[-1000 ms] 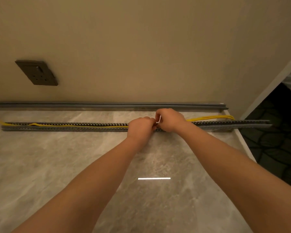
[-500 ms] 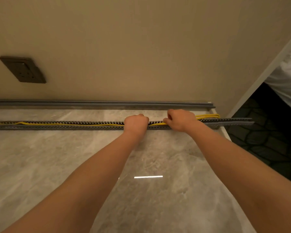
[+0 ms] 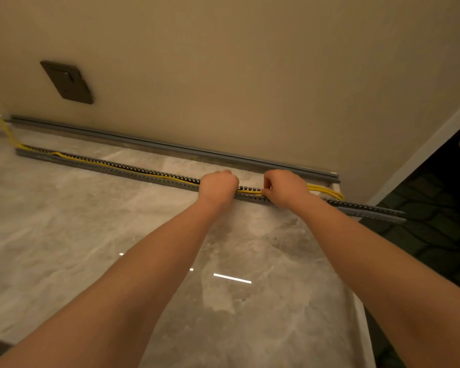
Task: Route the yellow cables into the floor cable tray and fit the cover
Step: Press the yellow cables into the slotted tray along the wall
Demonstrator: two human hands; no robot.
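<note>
A long grey slotted cable tray [image 3: 112,169] lies on the marble floor, parallel to the wall. Yellow cables [image 3: 170,178] run inside it from the far left, and loop out of it at the right end [image 3: 327,192]. My left hand [image 3: 218,185] is curled over the tray with its fingers down on the cables. A short way to the right, my right hand [image 3: 284,187] pinches the cables at the tray's near wall. The grey cover strip [image 3: 170,144] lies along the foot of the wall behind the tray.
A dark wall socket plate [image 3: 67,82] sits low on the beige wall at left. The marble floor [image 3: 91,235] ends at a raised edge on the right, beside dark patterned carpet [image 3: 436,235]. The tray's right end overhangs that carpet.
The head has tilted, so the tray now slants across the view. Both hands have moved slightly apart along the tray; the right hand has shifted right, still on the cables.
</note>
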